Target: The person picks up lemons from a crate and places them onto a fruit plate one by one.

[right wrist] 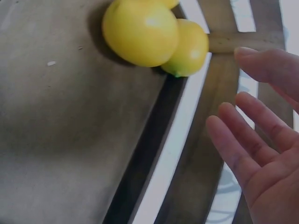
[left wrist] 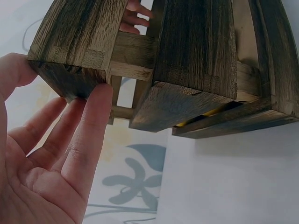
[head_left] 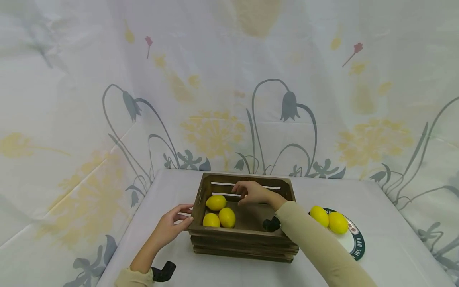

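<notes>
Your left hand (head_left: 170, 225) holds the crate (head_left: 244, 240) at its left front corner. The left wrist view shows your thumb on one edge of the top slat and your fingers against its end, a light, narrow hold on the wood. It seems meant to steady the crate; how hard you press, I cannot tell.

Your right hand (head_left: 255, 193) is over the crate's inside, near the back wall. It holds nothing: thumb and fingers stand moderately wide apart, with no lemon touching them. Your forearm crosses above the right end of the crate, so your sleeve (head_left: 315, 243) hides part of the plate.

Three lemons sit on the crate floor, gathered at the left end: the rear lemon (head_left: 216, 202) on its side, the left lemon (head_left: 211, 220) near the front wall, and the middle lemon (head_left: 227, 217) just beside it. Grouped this way, they leave the floor to their right bare, and the walls would keep them from rolling away.

Two more, the outer lemon (head_left: 338, 223) and the inner lemon (head_left: 319, 216), rest side by side on the plate (head_left: 359, 245), right of the crate on the table (head_left: 172, 187). That spot probably suits your right hand's reach.
</notes>
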Demonstrator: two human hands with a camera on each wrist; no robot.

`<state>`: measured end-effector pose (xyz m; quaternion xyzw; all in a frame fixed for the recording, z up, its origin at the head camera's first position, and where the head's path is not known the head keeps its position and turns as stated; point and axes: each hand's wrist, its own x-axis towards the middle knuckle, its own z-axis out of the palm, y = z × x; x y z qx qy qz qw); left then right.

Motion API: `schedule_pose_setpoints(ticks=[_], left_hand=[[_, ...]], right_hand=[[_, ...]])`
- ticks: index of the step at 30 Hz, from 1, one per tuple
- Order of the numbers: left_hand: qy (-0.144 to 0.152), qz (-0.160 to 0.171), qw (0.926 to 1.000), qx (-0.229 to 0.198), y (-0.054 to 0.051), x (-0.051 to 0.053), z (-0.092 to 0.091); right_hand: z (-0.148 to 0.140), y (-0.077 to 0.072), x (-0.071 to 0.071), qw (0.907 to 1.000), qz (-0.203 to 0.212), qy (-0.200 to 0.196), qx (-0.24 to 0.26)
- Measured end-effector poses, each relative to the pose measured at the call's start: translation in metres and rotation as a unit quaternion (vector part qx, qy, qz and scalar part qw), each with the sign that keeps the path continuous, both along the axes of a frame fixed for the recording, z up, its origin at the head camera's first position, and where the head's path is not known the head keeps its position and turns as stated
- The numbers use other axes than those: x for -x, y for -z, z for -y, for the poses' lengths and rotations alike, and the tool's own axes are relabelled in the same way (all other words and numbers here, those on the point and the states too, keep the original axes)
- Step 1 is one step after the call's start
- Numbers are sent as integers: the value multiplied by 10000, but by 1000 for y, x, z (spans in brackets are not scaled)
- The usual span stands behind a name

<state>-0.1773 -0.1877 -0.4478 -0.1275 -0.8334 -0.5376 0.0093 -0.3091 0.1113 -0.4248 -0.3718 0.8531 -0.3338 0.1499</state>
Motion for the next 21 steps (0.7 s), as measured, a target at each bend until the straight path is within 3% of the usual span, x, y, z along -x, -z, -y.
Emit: schedule_pose_setpoints(ticks=[5, 21], left_hand=[[56, -40, 10000, -51, 0, 0, 0], [74, -61, 9999, -42, 0, -1, 1]], right_hand=[[6, 9, 1, 9982, 173, -381, -430], [35, 18, 0, 9827, 711, -775, -1526]])
